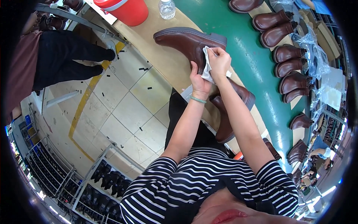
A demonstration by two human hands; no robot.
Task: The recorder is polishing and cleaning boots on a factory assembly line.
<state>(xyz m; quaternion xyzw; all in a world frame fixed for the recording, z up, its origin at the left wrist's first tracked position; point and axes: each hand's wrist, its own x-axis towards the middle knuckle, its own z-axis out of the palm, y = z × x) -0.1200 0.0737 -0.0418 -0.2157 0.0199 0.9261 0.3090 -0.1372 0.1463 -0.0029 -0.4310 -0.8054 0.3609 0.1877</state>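
Note:
A dark brown leather ankle boot (184, 43) lies on its side above the tan bench top, its dark sole turned away from me. My left hand (200, 80) grips the boot's shaft near the opening, thumb up along the leather. Pinched in my right hand (219, 62) is a white cloth (207, 67), pressed against the shaft by the heel side. The cloth hides part of the boot's opening and my left fingers. Under my forearms, more brown boots (225, 123) rest on the bench, partly covered by my right arm.
A red bucket (128, 11) and a clear plastic bottle (167, 9) stand at the bench's far end. Beyond the bench runs a green conveyor surface (257, 74), with pairs of brown boots (291, 54) along its right side. Another person (63, 56) stands at left. Shoe racks (100, 186) fill the lower left.

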